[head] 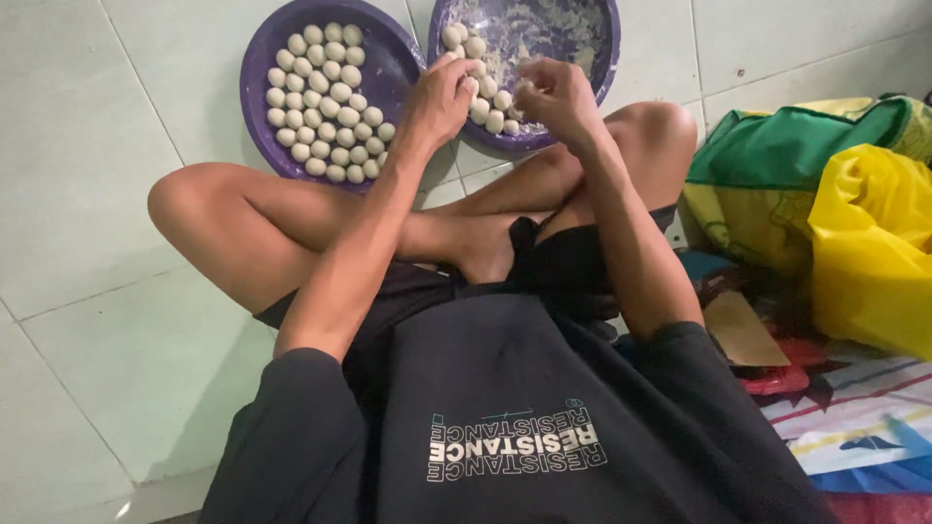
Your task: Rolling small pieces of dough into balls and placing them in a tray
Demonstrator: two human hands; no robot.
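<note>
So: person sits cross-legged on a pale tiled floor (87, 175), head view looking down over a black shirt. Both hands work over the near rim of the right purple bowl (592, 73). Left hand (439, 97) has fingers curled in, tips at the small pale dough balls (490, 102) lined along that bowl's near-left edge; whether it actually pinches one I cannot tell, the back of the hand covers the fingertips. Right hand (555, 92) is loosely clenched, fingertips bunched together, with something pale just showing between them near the thumb; too small and blurred to say if it's a ball. Several balls in that row are hidden behind both hands. Bowl interior is smeared whitish, far rim cut off by the top edge.

Left purple bowl (383, 58) sits just beside it, rims near touching, packed with rows of the same balls; its near-right rim is hidden by the left forearm.

Right side: yellow plastic bag (869, 252) and a green cloth bag (806, 146), both cut off by the frame edge, contents not visible. Flat brown cardboard piece (743, 330) lies by the right elbow.
</note>
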